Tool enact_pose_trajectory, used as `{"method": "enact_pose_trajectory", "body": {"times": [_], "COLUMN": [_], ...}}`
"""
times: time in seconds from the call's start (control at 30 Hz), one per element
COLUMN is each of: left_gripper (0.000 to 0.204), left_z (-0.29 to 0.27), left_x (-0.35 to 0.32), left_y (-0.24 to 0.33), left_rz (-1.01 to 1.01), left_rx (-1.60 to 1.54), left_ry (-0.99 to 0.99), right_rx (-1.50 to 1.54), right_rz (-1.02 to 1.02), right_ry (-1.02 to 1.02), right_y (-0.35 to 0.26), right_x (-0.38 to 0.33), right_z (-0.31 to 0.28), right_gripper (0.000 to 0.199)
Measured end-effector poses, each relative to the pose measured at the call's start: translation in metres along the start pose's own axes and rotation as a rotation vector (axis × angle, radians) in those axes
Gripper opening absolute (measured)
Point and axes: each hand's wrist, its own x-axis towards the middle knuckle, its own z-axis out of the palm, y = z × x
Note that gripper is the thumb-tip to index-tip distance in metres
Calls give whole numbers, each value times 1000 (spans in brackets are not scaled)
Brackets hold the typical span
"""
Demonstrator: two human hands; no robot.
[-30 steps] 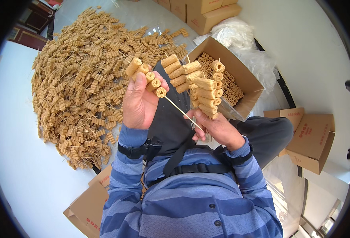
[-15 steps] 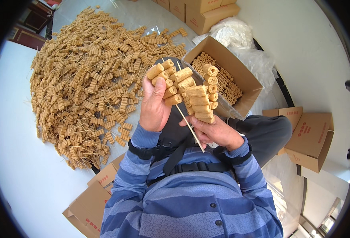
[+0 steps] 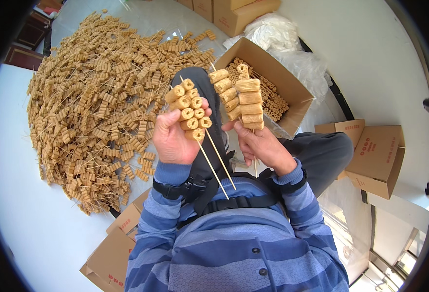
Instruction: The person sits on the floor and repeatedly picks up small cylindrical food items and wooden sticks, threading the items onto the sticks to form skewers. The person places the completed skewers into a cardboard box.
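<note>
Two skewers of hollow golden-brown rolls, which look like tofu-skin rolls, lie side by side in my left hand. The fingers are closed behind them, and the bare stick ends point down toward my waist. My right hand grips more tofu-skin skewers by their lower ends. At least two of these rows fan upward, one in front of the other; the exact number is hidden. A gap separates the two bunches. Just beyond the right bunch stands an open cardboard box with many skewers packed inside.
A large pile of loose skewers spreads over the floor on the left. Cardboard boxes stand at the right, the lower left and the far side. Clear plastic lies beside the open box. My bent knee is below it.
My hands have moved apart, separating the bunches. The left-hand skewers have turned so the rolls' open ends and two sticks show. The right-hand skewers now point more upright.
</note>
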Motion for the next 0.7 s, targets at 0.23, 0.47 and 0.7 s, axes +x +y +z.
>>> {"method": "enact_pose_trajectory", "body": {"times": [0.23, 0.47, 0.7], "left_gripper": [56, 61, 60], "left_z": [12, 7, -5], "left_x": [0, -1, 0], "left_y": [-21, -22, -16], "left_rz": [85, -8, -31], "left_rx": [53, -34, 57], "left_ry": [78, -12, -17], "right_rx": [-485, -360, -331], "right_rz": [-392, 26, -176], "right_ry": [298, 1, 32], "right_y": [18, 8, 14], "right_x": [8, 2, 1], "right_z": [25, 23, 19], "right_gripper": [24, 32, 29]}}
